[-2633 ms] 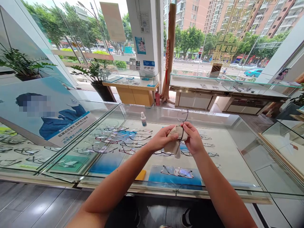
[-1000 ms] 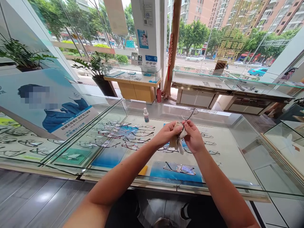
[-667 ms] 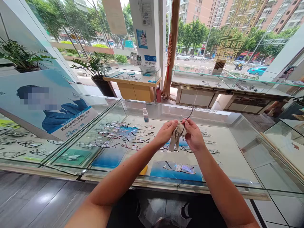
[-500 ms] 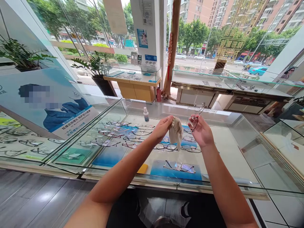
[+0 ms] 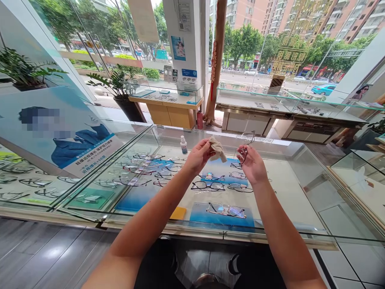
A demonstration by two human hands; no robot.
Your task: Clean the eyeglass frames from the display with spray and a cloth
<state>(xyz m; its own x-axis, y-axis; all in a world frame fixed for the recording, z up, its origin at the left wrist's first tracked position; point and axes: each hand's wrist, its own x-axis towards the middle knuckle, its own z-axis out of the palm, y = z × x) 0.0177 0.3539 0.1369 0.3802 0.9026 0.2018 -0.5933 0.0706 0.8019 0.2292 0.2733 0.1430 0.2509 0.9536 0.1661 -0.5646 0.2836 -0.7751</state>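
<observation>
Over the glass display case, my left hand (image 5: 199,155) pinches a crumpled beige cloth (image 5: 218,149). To its right, my right hand (image 5: 253,163) grips a thin-framed pair of glasses (image 5: 244,152), with one lens near the fingertips and a temple pointing up. The cloth and the glasses are apart. Behind my left hand a small white bottle (image 5: 183,145) stands upright on the case. Below my hands, dark-framed glasses (image 5: 208,186) lie in rows inside the case, and another pair (image 5: 226,210) rests on a blue card nearer to me.
A poster board (image 5: 57,132) leans over the case at the left. A yellow item (image 5: 178,213) lies near the front edge. Potted plants (image 5: 124,96), a wooden trunk (image 5: 217,60) and further showcases (image 5: 240,117) stand behind, by the windows.
The cloth, which hung down from my left hand, is now raised and bunched, sticking out to the right. My left hand has moved slightly left and up; my right hand still holds the glasses.
</observation>
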